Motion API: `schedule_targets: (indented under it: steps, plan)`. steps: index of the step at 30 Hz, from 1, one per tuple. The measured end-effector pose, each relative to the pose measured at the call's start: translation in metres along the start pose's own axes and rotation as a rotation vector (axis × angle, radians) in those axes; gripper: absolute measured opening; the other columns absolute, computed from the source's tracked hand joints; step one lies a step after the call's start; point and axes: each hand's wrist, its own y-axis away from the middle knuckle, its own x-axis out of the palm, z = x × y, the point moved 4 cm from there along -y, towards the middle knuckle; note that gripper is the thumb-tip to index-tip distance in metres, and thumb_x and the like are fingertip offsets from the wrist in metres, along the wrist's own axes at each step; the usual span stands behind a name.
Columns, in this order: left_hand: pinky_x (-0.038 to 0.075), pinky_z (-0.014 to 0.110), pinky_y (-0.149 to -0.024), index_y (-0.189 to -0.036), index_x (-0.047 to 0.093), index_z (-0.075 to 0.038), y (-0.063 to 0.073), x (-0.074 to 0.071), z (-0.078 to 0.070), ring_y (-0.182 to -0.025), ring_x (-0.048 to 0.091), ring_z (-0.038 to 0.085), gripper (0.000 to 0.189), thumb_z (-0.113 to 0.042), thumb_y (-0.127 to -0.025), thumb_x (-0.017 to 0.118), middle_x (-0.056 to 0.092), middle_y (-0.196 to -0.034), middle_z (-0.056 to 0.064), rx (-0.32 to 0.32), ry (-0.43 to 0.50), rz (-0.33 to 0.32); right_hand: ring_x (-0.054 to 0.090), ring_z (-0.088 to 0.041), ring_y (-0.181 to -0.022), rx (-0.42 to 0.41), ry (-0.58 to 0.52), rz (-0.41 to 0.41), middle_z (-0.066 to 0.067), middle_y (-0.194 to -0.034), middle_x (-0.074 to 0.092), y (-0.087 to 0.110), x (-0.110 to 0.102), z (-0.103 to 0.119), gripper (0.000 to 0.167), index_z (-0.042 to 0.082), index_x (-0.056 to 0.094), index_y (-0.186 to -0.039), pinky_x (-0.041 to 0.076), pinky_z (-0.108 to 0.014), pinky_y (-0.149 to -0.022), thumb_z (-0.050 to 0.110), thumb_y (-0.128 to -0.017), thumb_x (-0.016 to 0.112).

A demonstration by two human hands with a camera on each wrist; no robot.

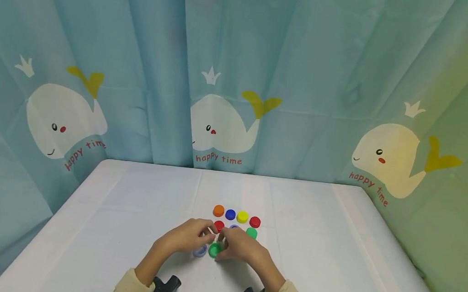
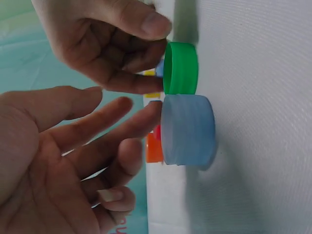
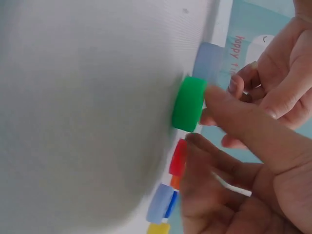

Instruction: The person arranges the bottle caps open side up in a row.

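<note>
A green bottle cap [image 1: 214, 251] sits on the white table, its hollow side up. My right hand [image 1: 240, 245] holds it at the rim between thumb and a finger; the thumb [image 3: 222, 100] shows against its edge in the right wrist view. Touching the green cap, or almost, is a translucent blue bottle cap [image 2: 189, 130] on its left. My left hand [image 1: 189, 236] hovers over the blue cap with loosely bent fingers and nothing in them. One left fingertip comes close to the blue cap's rim in the left wrist view; contact is unclear.
Behind the hands stand an orange cap [image 1: 218, 210], a blue cap [image 1: 230, 214], a yellow cap [image 1: 242, 217] and a red cap [image 1: 255, 222]. Nearer lie another red cap [image 1: 219, 226], a partly hidden pale blue cap [image 1: 233, 226] and another green cap [image 1: 251, 232]. A curtain [image 1: 301, 124] hangs behind the table.
</note>
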Motion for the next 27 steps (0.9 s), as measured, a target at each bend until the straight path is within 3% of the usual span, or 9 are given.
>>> schedule_targets:
  steps: [4, 10, 16, 18, 23, 27]
  plan:
    - [0.051, 0.03, -0.07, -0.1, 0.064, -0.007, -0.001, -0.003, -0.001, -0.08, 0.058, 0.016, 0.013, -0.015, -0.09, 0.063, 0.064, -0.088, -0.001, 0.016, -0.001, -0.098, 0.048, -0.01, -0.067, 0.017, -0.011, -0.096, 0.004, -0.074, 0.053, 0.005, -0.008, -0.001, 0.027, 0.005, 0.062, -0.091, 0.045, -0.022, -0.06, 0.019, -0.077, 0.079]
    - [0.049, 0.026, -0.066, -0.098, 0.065, -0.006, 0.001, -0.007, -0.001, -0.075, 0.054, 0.015, 0.017, -0.016, -0.085, 0.07, 0.06, -0.081, -0.003, -0.032, -0.01, -0.195, 0.054, -0.013, -0.072, 0.011, 0.009, -0.197, -0.004, -0.081, 0.06, 0.009, -0.023, -0.005, 0.025, 0.001, 0.062, -0.092, 0.048, -0.023, -0.063, 0.018, -0.08, 0.075]
    - [0.049, 0.029, -0.068, -0.101, 0.065, -0.005, -0.003, -0.007, 0.003, -0.077, 0.054, 0.016, 0.019, -0.015, -0.086, 0.07, 0.06, -0.083, -0.002, -0.045, -0.012, -0.197, 0.061, -0.02, -0.08, 0.025, 0.01, -0.251, -0.008, -0.087, 0.064, 0.009, -0.031, -0.01, 0.024, -0.001, 0.066, -0.098, 0.052, -0.03, -0.07, 0.014, -0.081, 0.074]
    - [0.05, 0.031, -0.07, -0.101, 0.065, -0.005, -0.002, -0.008, 0.007, -0.077, 0.054, 0.016, 0.019, -0.014, -0.085, 0.07, 0.06, -0.082, -0.002, -0.076, -0.017, -0.201, 0.062, -0.021, -0.082, 0.006, 0.022, -0.248, -0.008, -0.088, 0.065, 0.007, -0.031, -0.011, 0.023, -0.001, 0.066, -0.098, 0.052, -0.031, -0.072, 0.013, -0.081, 0.074]
    - [0.049, 0.031, -0.069, -0.101, 0.066, -0.005, -0.002, -0.015, 0.015, -0.075, 0.053, 0.015, 0.021, -0.012, -0.083, 0.072, 0.058, -0.08, -0.001, -0.161, -0.055, -0.207, 0.062, -0.018, -0.081, -0.014, 0.103, -0.243, -0.006, -0.086, 0.065, -0.002, -0.031, -0.011, 0.024, 0.001, 0.067, -0.1, 0.052, -0.029, -0.074, 0.012, -0.08, 0.075]
    - [0.047, 0.027, -0.065, -0.101, 0.065, -0.004, -0.005, -0.017, 0.016, -0.071, 0.051, 0.014, 0.021, -0.011, -0.083, 0.072, 0.057, -0.078, -0.002, -0.153, -0.096, -0.181, 0.059, -0.018, -0.081, -0.005, 0.174, -0.26, -0.005, -0.086, 0.065, -0.011, -0.031, -0.014, 0.024, 0.003, 0.069, -0.1, 0.051, -0.03, -0.073, 0.011, -0.079, 0.077]
